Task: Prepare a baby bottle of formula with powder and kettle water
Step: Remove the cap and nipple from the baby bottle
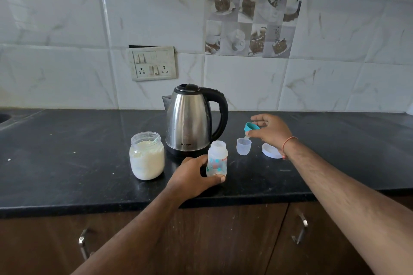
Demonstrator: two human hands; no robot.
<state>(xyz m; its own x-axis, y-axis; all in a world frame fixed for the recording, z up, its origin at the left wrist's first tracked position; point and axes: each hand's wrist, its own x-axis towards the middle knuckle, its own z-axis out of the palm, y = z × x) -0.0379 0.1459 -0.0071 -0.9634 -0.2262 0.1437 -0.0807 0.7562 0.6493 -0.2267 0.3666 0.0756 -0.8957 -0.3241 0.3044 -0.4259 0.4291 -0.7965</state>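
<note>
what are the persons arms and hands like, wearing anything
Both forearms are bare, no sleeves showing. The right hand has a thin orange-red thread tied round its wrist. The left hand shows no ring, watch or band. No gloves on either hand.

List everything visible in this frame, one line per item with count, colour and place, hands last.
kettle: 1, steel with black handle and lid, back centre of counter
powder jar: 1, clear, holds white powder, open, left of kettle
baby bottle: 1, clear with coloured print, open top, in front of kettle
clear cap: 1, translucent, upright, right of bottle
teal collar with teat: 1, teal, held above the clear cap
round lid: 1, translucent, flat on counter, under right wrist
switch plate: 1, white, on wall tiles
counter: 1, black
left hand: grips bottle
right hand: holds teal collar
</note>
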